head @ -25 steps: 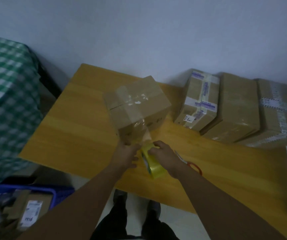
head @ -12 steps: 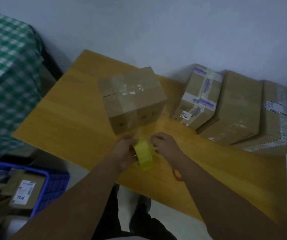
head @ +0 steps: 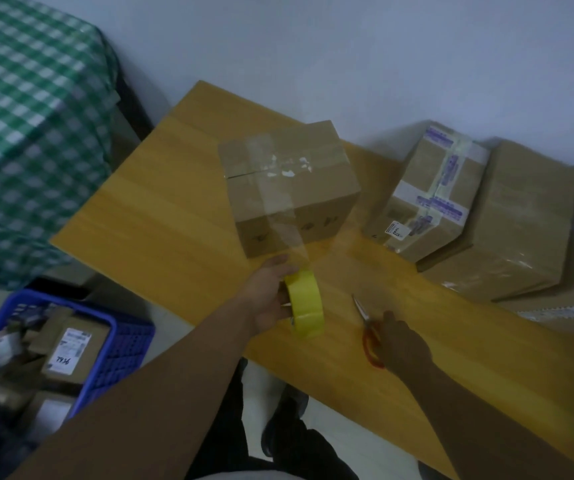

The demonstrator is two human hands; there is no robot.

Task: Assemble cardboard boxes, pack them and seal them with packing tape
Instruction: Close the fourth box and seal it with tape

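**Tape's out, cut comes next**

The box (head: pixel 289 188) sits mid-table with its flaps down. A clear strip (head: pixel 280 216) runs across the top, down the near face and off to the yellow roll (head: pixel 304 308), so nothing's been cut yet. The left hand (head: pixel 268 299) grips that roll, fingers curled round it, just off the box's near bottom edge.

Scissors (head: pixel 368 336) with red handles lie on the table (head: pixel 161 216) just right of the roll, blades pointing toward the box. The right hand (head: pixel 403 344) is on the handles, but I honestly can't tell if the fingers have closed on them or are only touching.

My read: this is the sealing step, right at the cut. Next, the scissors need lifting, opening and bringing to the strip between box and roll. The left hand should hold tension so the tape doesn't fold onto itself, and then the loose end gets pressed flat.

Around it: taped boxes (head: pixel 520 220) lean along the wall (head: pixel 347 57) on the right. A blue crate (head: pixel 133 327) of parcels sits low on the left, with a green checked cloth (head: pixel 29 133) beyond it.
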